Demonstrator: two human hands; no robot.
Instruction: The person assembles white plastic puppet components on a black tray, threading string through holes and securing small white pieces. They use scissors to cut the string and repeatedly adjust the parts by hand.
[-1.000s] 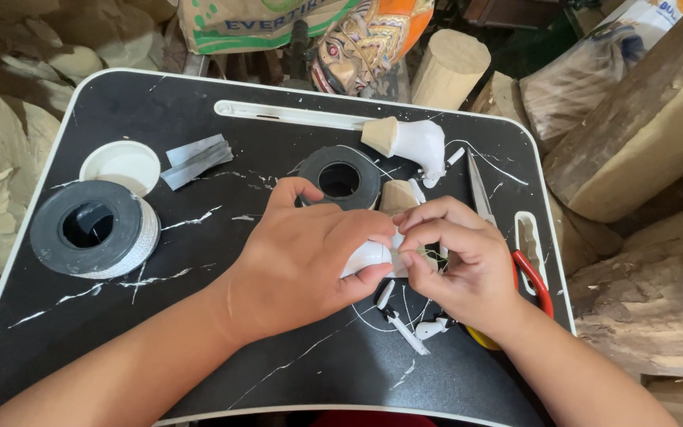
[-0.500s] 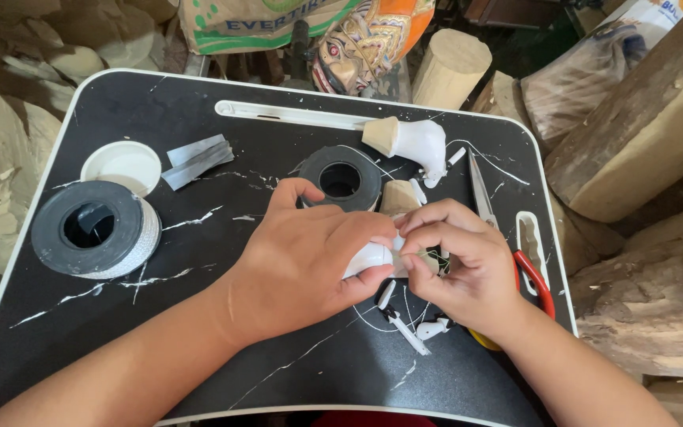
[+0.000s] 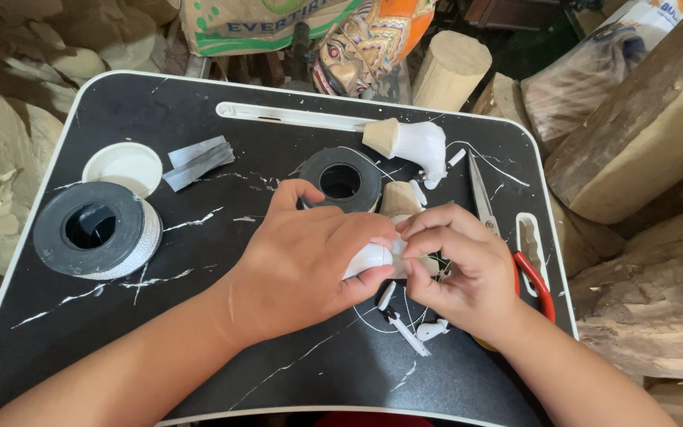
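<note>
Both hands meet near the middle of the black marble-patterned tray (image 3: 199,111), a glossy board with thin white veins and a pale rim. The left hand (image 3: 310,265) curls around a small smooth white piece (image 3: 370,258), thumb and fingers closed on it; the right hand (image 3: 460,273) pinches the same piece from its right side, fingertips pressed together against it. What the piece is made of cannot be told. Just beyond the hands lies a small black tape roll (image 3: 340,180), flat and ring-shaped, and beside it a cone-like wooden plug wrapped partly in white (image 3: 409,142). Far left of the hands sits a larger roll (image 3: 92,229), dark on top with a silvery woven side, next to a round white lid (image 3: 122,168). Red-handled scissors (image 3: 507,237) lie to the right of the hands, and white scraps (image 3: 409,336) litter the tray below them
</note>
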